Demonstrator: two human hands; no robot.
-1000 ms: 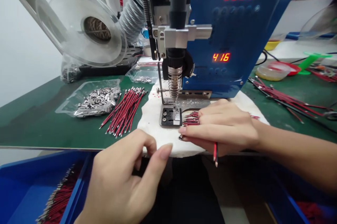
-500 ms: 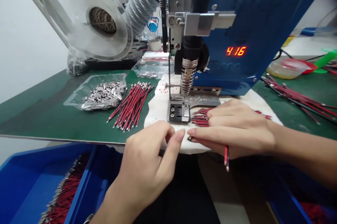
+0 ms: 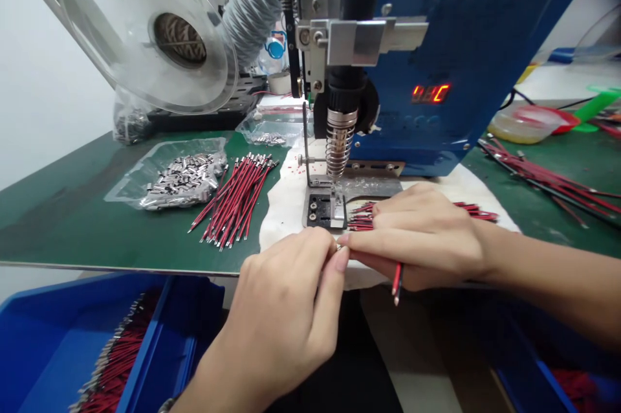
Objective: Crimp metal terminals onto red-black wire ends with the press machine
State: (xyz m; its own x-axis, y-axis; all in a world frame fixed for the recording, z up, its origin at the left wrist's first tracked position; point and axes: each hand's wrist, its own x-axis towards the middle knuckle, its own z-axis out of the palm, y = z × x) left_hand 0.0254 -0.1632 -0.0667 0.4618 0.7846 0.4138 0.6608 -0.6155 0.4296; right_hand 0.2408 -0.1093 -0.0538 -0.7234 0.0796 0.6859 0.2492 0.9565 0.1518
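Note:
My right hand (image 3: pixel 417 238) is closed on a red-and-black wire (image 3: pixel 398 283), whose stripped ends hang below the palm. At its fingertips a small metal connector (image 3: pixel 339 246) just shows. The thumb and forefinger of my left hand (image 3: pixel 286 296) pinch this connector from the other side, so most of it is hidden. Both hands meet just in front of the black fixture (image 3: pixel 317 209) under the soldering head (image 3: pixel 340 141). Under my right hand lies a bundle of red-and-black wires (image 3: pixel 361 217) on white paper (image 3: pixel 281 212).
A clear tray (image 3: pixel 119 189) of metal connectors stands left, beside a pile of wires with connectors (image 3: pixel 237 199). The blue machine (image 3: pixel 475 63) rises behind my hands. Below the table edge is a blue bin (image 3: pixel 58 329) with many finished wires. More wires (image 3: pixel 538 173) lie right.
My hands have come together: the left fingertips now close around the connector at my right fingertips. The wire's loose ends shifted left. The lower red display reads differently, and the view moved slightly.

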